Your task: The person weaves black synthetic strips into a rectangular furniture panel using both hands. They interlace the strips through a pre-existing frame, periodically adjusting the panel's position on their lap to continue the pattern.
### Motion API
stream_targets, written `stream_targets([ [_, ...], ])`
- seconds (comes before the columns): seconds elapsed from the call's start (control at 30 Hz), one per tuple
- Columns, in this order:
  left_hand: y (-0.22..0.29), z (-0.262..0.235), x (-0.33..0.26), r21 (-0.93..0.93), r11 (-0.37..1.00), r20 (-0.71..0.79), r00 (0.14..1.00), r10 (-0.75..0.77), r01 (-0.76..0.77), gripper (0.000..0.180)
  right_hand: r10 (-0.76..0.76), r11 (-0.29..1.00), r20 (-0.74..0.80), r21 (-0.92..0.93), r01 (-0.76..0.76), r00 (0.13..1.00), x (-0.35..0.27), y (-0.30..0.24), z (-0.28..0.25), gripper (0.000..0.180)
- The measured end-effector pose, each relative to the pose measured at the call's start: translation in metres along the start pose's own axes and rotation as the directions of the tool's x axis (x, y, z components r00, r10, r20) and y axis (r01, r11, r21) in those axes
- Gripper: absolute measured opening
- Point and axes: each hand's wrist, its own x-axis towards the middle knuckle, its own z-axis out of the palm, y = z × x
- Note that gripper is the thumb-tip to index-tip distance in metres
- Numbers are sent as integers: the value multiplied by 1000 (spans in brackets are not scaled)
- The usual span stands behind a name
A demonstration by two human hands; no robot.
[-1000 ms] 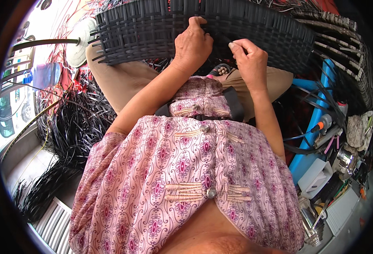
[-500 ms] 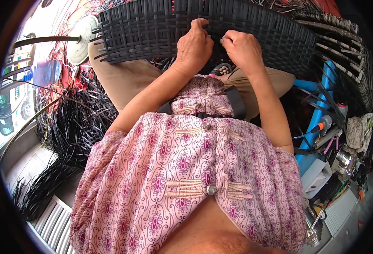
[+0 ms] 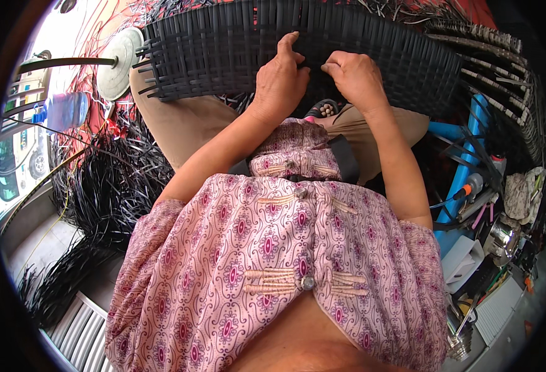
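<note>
A black woven panel (image 3: 211,56) of flat plastic strips lies across my knees, with loose strip ends poking out at its left end. My left hand (image 3: 279,84) is against the middle of the panel, its index finger stretched up over the weave and the thumb apart from it; the other fingers are partly hidden. Just to the right, my right hand (image 3: 358,77) is closed in a pinch, thumb against index finger, close to the weave. What lies between those fingertips is too dark to make out.
A heap of loose black strips (image 3: 118,180) lies at left, near a round pale disc (image 3: 119,62) with a dark bar. To the right are a blue frame (image 3: 471,142), an orange-tipped tool (image 3: 469,187), a metal pot (image 3: 502,239) and a white holder (image 3: 463,263).
My left index finger has straightened from a curl, and that hand has shifted slightly down and left. My right hand stays pinched in nearly the same place.
</note>
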Motion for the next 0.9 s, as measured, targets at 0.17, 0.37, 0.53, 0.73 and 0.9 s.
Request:
stream_targets([
  [0.17, 3, -5, 7, 5, 1000, -31, 1000, -7, 8, 61, -49, 980, -45, -197, 39, 998, -1, -11, 4, 23],
  [0.37, -5, -32, 5, -292, 949, -19, 991, -132, 120, 45, -175, 942, -174, -317, 113, 969, -9, -32, -16, 24],
  [0.53, 8, -64, -13, -391, 918, 8, 997, -77, 74, 49, -501, 846, -237, 71, 529, 832, 1, -41, 8, 23],
  [0.73, -10, -64, -11, -530, 843, -14, 993, -116, 91, 43, -261, 846, -107, 454, 281, 959, 4, -34, 21, 15],
  [0.9, -27, -44, -4, 18, 999, -96, 995, -30, 32, 44, -147, 864, -219, 446, 233, 965, 6, -39, 35, 13],
])
